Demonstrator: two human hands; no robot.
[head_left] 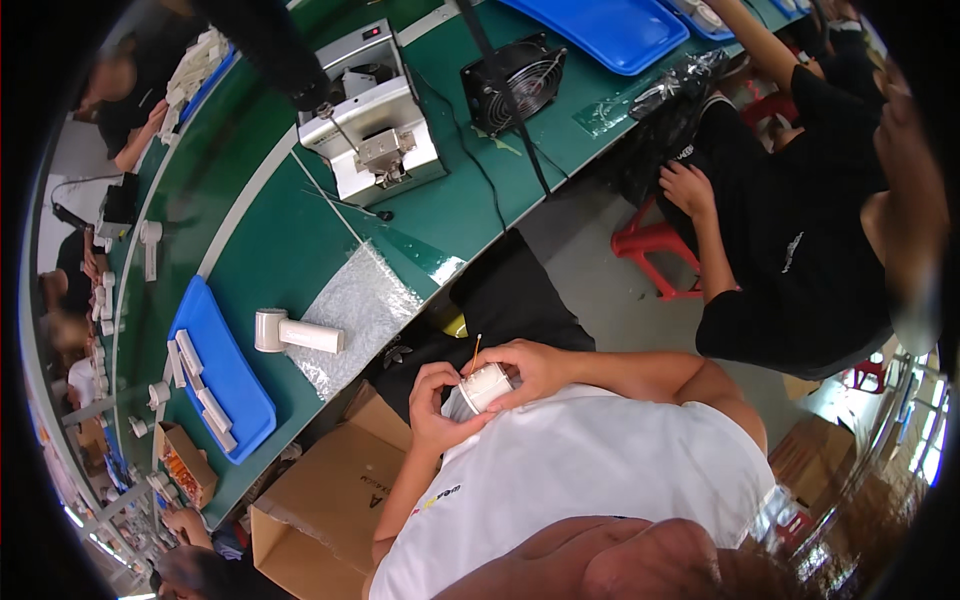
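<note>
Close to my white shirt I hold a round white plastic housing (485, 388) in both hands. My left hand (438, 405) grips its left side, fingers curled round the rim. On its other side my right hand (532, 368) is closed round it, with the fingers near the top. A thin orange wire (476, 349) with a small light tip sticks up from the housing. What lies inside is too small to make out. On the green bench to my left, a white T-shaped plastic device (300, 333) with a round head rests partly on a bubble wrap sheet (365, 295).
A blue tray (250, 400) holds several white strips, with a cardboard box (187, 465) of small orange parts nearby. Farther up the bench stand a metal machine (370, 120) and a black fan (513, 85). A large carton (325, 500) is below. Another person sits right, by a red stool (655, 250).
</note>
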